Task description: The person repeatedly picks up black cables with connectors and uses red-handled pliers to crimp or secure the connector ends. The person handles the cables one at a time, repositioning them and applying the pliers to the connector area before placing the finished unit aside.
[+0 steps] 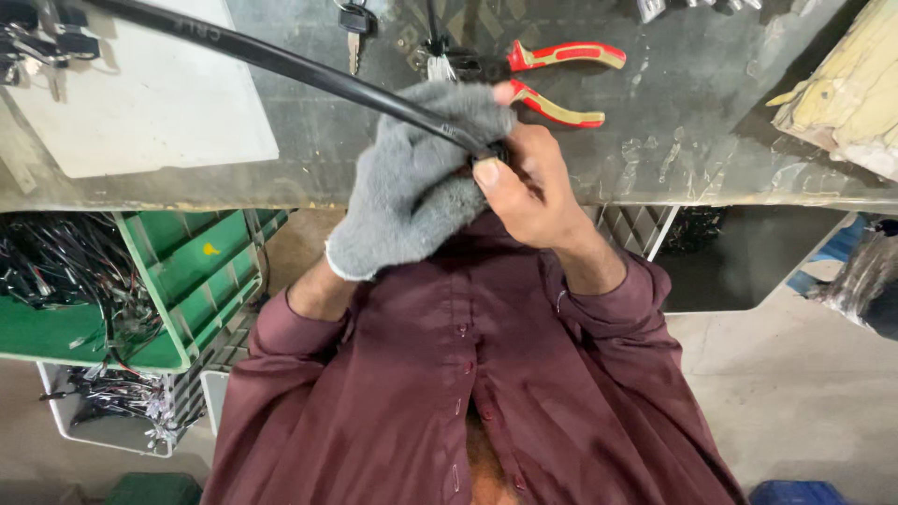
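Note:
My left hand (412, 182), in a grey fuzzy glove, is wrapped around the end of a thick black cable (281, 61) that runs up and left across the workbench (673, 122). My bare right hand (528, 182) pinches the cable's end with thumb and fingers, right against the gloved fingers. Both hands are held close above my maroon shirt, at the bench's front edge. Red and yellow handled pliers (557, 79) lie on the bench just behind my hands. The cable's tip is hidden between the hands.
A white board (150, 93) lies on the bench at left, with a key (355, 28) behind. Green crates (187, 281) holding black wire bundles stand under the bench at left. Yellowish cloth (851, 93) hangs at right.

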Demonstrator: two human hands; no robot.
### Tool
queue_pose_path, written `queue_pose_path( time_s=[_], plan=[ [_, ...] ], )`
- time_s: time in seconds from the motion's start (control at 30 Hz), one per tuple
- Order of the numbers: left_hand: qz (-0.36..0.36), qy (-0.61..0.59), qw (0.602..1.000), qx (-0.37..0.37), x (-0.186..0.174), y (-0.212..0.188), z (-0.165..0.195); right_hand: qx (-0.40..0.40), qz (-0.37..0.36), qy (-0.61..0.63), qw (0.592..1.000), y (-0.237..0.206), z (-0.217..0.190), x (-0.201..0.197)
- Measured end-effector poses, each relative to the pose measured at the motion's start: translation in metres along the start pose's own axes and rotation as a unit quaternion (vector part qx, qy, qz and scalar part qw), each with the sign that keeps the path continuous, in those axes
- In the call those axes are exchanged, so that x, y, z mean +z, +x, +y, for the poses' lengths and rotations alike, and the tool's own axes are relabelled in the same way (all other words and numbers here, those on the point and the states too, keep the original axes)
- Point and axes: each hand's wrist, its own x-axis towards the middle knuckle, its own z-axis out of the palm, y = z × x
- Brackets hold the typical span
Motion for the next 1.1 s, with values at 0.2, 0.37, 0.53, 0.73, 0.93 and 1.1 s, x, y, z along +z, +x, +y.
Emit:
queue_pose_path(
  time_s=[0.2, 0.37, 0.53, 0.73, 0.93, 1.1],
  plan=[
    [-0.022, -0.089, 0.996, -0.023, -0.011, -0.008, -0.001, 0.159, -0.098, -0.015, 0.982, -0.005, 0.021, -0.012],
    [-0.061, -0.174, 0.982, 0.035, -0.017, -0.009, -0.004, 0.113, -0.266, 0.213, 0.933, -0.032, 0.060, -0.021],
    [-0.003, -0.244, 0.967, -0.076, -0.006, -0.016, -0.007, 0.019, -0.026, 0.160, 0.987, -0.045, 0.088, 0.009],
    [0.029, -0.240, 0.966, -0.086, 0.003, -0.008, -0.011, -0.055, 0.188, -0.002, 0.981, -0.009, 0.040, 0.034],
    [0.203, -0.350, 0.882, -0.240, 0.001, -0.012, -0.015, -0.105, 0.085, -0.608, 0.783, 0.015, -0.038, 0.001],
    [0.112, -0.137, 0.983, -0.055, -0.007, -0.023, -0.009, -0.040, 0.073, -0.655, 0.751, 0.007, -0.023, -0.033]
  ],
)
